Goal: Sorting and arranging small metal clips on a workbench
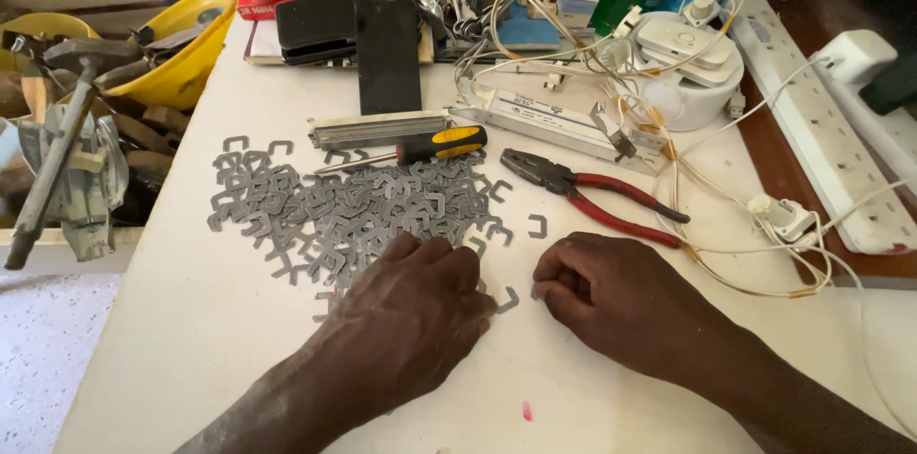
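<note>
My left hand (pixel 411 306), curled loosely, rests on the near edge of the metal clips (pixel 353 206); my right hand (pixel 611 296), clenched, lies just right of them.

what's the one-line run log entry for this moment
left hand: knuckles down on grey metal clips | right hand: closed beside loose clip | pliers, screwdriver: untouched on white table
</note>
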